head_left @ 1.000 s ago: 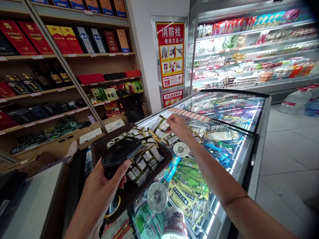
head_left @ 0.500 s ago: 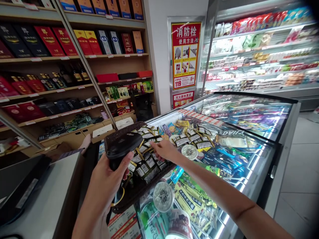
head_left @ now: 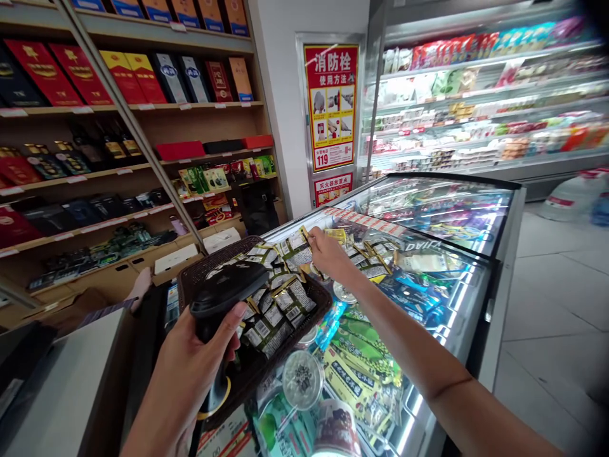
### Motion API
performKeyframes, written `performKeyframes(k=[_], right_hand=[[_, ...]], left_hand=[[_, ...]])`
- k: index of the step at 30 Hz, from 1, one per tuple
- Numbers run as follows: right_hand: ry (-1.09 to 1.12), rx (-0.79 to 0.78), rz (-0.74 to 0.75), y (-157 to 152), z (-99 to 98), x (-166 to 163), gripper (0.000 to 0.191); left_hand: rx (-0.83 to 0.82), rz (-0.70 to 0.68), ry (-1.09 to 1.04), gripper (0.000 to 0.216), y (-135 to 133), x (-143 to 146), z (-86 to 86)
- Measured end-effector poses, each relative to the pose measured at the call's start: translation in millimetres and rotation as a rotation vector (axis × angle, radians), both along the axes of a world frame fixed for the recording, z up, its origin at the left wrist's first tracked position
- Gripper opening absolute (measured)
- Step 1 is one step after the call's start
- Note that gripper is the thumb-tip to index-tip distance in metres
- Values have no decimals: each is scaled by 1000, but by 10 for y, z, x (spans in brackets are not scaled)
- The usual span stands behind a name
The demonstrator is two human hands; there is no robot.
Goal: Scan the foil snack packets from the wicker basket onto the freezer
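Black plastic filled the left hand (head_left: 190, 374): its fingers were wrapped shut around the grip of a black handheld barcode scanner (head_left: 226, 293), the thumb pressed against the scanner's head, which was held just above the near corner of a dark brown woven basket (head_left: 266, 365). The right hand (head_left: 328, 255) was stretched out over the far edge of that basket, fingertips pinched closed on one small dark green and gold foil sachet (head_left: 304, 236), lifted a little clear of the others. The basket was heaped with many more sachets of the same kind (head_left: 276, 311), white barcode labels facing up, and a second scatter of them (head_left: 371, 254) lay beyond it on the glass lid of the chest freezer (head_left: 476, 279) that carried everything. Round clear-lidded tubs (head_left: 301, 379) and green snack packets (head_left: 361, 336) showed through the glass near the front edge. By my reading, the step in hand was picking a single sachet to bring under the scanner; the next move would call for turning its barcode toward the scanner's window and holding the two steady and near each other, without dragging neighbouring sachets off the heap. Behind the freezer stood wooden shelves of red and blue boxes (head_left: 124, 76), a red fire-hydrant notice (head_left: 332, 105) on the wall, and an open chiller (head_left: 480, 95) at the far right.
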State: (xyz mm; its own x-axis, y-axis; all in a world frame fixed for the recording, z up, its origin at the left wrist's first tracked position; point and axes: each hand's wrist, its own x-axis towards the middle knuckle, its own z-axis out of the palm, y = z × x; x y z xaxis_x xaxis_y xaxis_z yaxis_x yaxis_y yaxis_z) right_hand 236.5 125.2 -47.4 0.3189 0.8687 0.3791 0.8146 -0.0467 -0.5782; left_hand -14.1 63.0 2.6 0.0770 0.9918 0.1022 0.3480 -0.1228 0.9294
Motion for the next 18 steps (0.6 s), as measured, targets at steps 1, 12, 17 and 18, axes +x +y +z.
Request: performKeyframes(k=[1, 12, 17, 18], right_hand=[[2, 6, -4, -44, 56, 58, 20], [292, 54, 195, -175, 156, 155, 15], [283, 29, 178, -159, 161, 131, 15], [259, 20, 162, -150, 160, 149, 15]], left_hand=[[8, -10, -9, 51, 3, 14, -8], [28, -67, 34, 49, 46, 65, -87], [27, -81, 84, 53, 42, 73, -72], [28, -65, 69, 53, 30, 80, -64]])
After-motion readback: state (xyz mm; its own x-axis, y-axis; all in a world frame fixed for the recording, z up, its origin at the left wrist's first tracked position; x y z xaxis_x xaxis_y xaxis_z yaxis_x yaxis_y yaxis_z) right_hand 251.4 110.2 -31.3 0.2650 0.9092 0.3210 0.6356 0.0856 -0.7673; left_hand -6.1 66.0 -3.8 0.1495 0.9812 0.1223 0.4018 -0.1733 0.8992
